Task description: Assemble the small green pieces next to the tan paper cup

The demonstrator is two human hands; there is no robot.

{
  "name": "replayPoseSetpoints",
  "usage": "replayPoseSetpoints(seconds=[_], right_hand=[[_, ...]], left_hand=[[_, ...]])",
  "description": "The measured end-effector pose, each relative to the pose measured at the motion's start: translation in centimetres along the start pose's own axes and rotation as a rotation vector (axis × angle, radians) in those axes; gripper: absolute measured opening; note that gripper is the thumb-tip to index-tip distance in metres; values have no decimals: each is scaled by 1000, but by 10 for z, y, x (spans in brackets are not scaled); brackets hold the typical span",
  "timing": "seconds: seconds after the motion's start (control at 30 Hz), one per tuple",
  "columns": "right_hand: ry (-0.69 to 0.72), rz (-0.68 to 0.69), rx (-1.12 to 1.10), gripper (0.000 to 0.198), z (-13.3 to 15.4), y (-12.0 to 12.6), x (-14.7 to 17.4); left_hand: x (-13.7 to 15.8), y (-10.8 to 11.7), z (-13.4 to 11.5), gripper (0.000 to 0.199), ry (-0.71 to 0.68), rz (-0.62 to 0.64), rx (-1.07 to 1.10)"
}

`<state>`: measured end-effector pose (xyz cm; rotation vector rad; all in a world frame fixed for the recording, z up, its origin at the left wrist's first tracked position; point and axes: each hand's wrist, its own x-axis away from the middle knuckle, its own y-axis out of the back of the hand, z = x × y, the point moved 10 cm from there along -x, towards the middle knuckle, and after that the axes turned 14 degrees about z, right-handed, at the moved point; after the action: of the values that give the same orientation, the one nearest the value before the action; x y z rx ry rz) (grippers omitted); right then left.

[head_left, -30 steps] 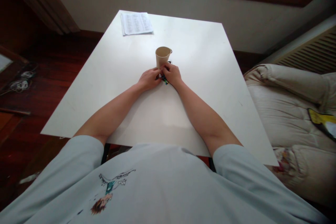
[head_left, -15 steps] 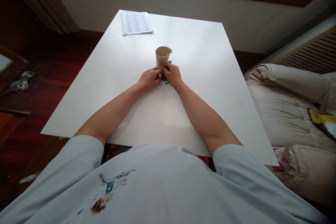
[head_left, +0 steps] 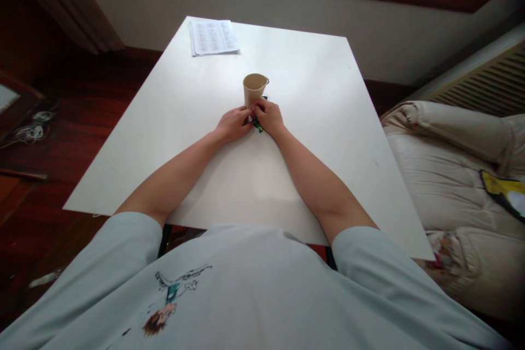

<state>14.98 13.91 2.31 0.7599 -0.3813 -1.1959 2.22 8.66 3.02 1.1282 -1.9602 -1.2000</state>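
Note:
A beige cup (head_left: 253,92) stands upright on the white table (head_left: 262,180), just beyond my hands. In front of it lies a small cluster of dark, green and blue bits (head_left: 257,125), too small to make out. My left hand (head_left: 234,122) rests on the table at the left of this cluster, its fingers pressed together. From the right, my right hand (head_left: 268,115) reaches in with its fingers curled and pinched close to the left fingertips. What they pinch is hidden. A small black and white thing (head_left: 265,98) shows behind the right hand, beside the cup.
Printed sheets (head_left: 215,37) lie at the table's far left corner. To the right stands a beige padded sofa (head_left: 438,175) with a yellow and black item (head_left: 502,188) on it. White cables (head_left: 30,132) lie to the left of the table.
My hands, the cup and the cluster hold almost the same places. Only a very slight shift of the whole view shows.

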Motion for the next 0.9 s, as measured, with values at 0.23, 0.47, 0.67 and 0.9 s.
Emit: replayPoseSetpoints(seconds=[0.23,0.47,0.67,0.9], right_hand=[[-20,11,9,23,1,-1,0],[-6,8,-14,23,2,1,2],[-14,12,-31,23,4,2,2],[-9,7,1,23,1,0,1]], left_hand=[[-1,-1,1,28,-6,-3,5],[-2,-2,3,29,-11,-9,-7],[-1,-1,2,27,-6,-3,-13],[-1,-1,1,28,-22,-9,-17]])
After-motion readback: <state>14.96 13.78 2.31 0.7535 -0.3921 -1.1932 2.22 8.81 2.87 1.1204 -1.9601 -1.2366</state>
